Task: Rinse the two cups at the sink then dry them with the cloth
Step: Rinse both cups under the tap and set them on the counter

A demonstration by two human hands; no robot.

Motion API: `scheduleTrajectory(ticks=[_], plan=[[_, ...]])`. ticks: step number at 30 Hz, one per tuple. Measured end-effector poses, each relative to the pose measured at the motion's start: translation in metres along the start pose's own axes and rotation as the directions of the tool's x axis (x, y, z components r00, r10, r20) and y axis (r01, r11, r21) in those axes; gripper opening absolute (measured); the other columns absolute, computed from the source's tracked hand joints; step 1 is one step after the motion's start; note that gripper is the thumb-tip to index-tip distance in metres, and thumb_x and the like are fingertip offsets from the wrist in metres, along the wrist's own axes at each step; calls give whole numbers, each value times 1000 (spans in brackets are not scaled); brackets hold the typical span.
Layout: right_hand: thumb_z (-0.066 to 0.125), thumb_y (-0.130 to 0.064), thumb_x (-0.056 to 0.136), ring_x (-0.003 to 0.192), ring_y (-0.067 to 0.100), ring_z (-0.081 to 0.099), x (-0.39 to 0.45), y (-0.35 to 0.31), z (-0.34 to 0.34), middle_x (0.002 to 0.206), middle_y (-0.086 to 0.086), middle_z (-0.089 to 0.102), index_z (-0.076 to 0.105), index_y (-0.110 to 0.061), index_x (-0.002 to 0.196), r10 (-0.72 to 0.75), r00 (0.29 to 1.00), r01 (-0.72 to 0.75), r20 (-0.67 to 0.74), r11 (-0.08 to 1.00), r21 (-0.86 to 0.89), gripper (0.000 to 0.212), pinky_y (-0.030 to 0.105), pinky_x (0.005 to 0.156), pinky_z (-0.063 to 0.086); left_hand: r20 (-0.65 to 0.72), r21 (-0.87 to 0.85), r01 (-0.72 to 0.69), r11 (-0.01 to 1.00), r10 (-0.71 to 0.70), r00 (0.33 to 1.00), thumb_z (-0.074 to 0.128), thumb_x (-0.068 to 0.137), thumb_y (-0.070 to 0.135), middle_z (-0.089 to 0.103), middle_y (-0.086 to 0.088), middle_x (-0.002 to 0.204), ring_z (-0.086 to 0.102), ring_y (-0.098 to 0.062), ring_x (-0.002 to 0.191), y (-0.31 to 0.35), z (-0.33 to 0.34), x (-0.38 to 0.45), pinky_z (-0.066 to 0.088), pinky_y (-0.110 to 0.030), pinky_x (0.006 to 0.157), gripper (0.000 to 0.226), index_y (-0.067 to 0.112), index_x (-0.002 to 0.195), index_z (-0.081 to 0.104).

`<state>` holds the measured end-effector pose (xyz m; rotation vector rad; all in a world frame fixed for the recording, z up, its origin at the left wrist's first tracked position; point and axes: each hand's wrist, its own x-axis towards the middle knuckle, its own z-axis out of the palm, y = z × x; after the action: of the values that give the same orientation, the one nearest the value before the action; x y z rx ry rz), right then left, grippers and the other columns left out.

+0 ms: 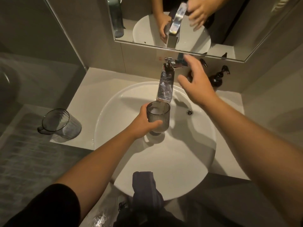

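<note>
I am holding a ribbed grey cup (158, 117) upright in my left hand (144, 124), fingers and thumb wrapping round its side, inside the white sink (114, 102) and just below the end of the chrome tap spout (165, 86). I cannot tell whether water is running into it. My right hand (196, 85) is hanging in the air with fingers spreading loosely and gripping nothing, close beside the tap lever (172, 62) but, as far as I can see, not touching it. The second cup (61, 124), also ribbed and with a handle, is standing on the table (85, 89) to the left of the sink, well apart from the first. A dark cloth (145, 185) is draping over the near rim of the sink. Two dark pump bottles (218, 77) are standing on the table behind my right hand, below the mirror (221, 22).
</note>
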<state>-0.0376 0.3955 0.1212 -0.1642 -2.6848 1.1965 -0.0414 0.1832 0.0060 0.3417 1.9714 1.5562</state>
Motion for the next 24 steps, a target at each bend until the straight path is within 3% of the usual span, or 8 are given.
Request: scheduleTrajectory(ticks=[2, 4, 8, 12, 14, 16, 20, 24], plan=[[54, -35, 90, 134, 10, 35, -26, 27, 19, 152, -2, 33, 33, -25, 146, 211, 977, -209, 14, 952, 225, 60, 40, 113, 31, 21, -73, 40, 997, -38, 999, 75, 81, 24, 53, 11, 130, 56, -4, 118, -1, -2, 3, 48, -27, 97, 75, 27, 140, 29], [54, -39, 94, 129, 15, 44, -48, 48, 40, 146, -1, 43, 41, -23, 142, 369, 920, -391, 130, 864, 317, 52, 45, 109, 37, 50, -167, 88, 982, -80, 995, 73, 75, 25, 54, 9, 127, 56, -7, 116, -2, -3, 5, 48, -34, 101, 74, 26, 137, 32], [46, -45, 97, 122, 18, 52, -74, 70, 72, 132, -4, 54, 55, -25, 121, 488, 787, -613, 378, 684, 394, 33, 39, 96, 46, 106, -350, 187, 918, -160, 981, 68, 76, 24, 57, 1, 128, 56, -21, 122, -9, -1, 6, 48, -43, 103, 67, 22, 136, 40], [43, -65, 80, 115, 17, 59, -75, 75, 83, 127, -6, 61, 58, -24, 124, 488, 735, -667, 470, 647, 370, 61, 38, 91, 48, 154, -396, 216, 892, -168, 974, 62, 79, 25, 65, -2, 120, 62, -19, 109, -15, 1, 6, 55, -33, 84, 46, 23, 124, 53], [37, -57, 91, 113, 17, 61, -76, 70, 84, 124, -5, 64, 59, -24, 123, 476, 739, -661, 477, 650, 375, 51, 37, 90, 47, 152, -403, 218, 889, -170, 974, 62, 79, 26, 66, -4, 119, 64, -21, 108, -18, 1, 6, 55, -34, 83, 48, 19, 127, 55], [31, -47, 99, 110, 18, 62, -76, 65, 85, 120, -4, 66, 62, -24, 118, 465, 742, -656, 483, 650, 384, 42, 37, 90, 45, 138, -404, 229, 885, -189, 972, 63, 80, 28, 63, -11, 129, 61, -27, 114, -19, 0, 5, 55, -44, 91, 62, 13, 138, 48], [29, -46, 102, 101, 16, 63, -76, 60, 91, 115, -4, 68, 63, -25, 117, 466, 725, -676, 508, 625, 391, 43, 34, 82, 45, 143, -385, 238, 892, -197, 970, 66, 80, 35, 61, -18, 137, 62, -35, 119, -20, 0, 6, 50, -55, 99, 66, 15, 141, 49], [28, -44, 103, 98, 15, 66, -77, 59, 99, 113, 0, 70, 61, -22, 122, 452, 716, -692, 532, 563, 451, 44, 29, 76, 50, 137, -429, 250, 868, -211, 968, 56, 85, 33, 65, -12, 127, 63, -29, 111, -19, 5, 7, 57, -42, 90, 56, 15, 138, 52]])
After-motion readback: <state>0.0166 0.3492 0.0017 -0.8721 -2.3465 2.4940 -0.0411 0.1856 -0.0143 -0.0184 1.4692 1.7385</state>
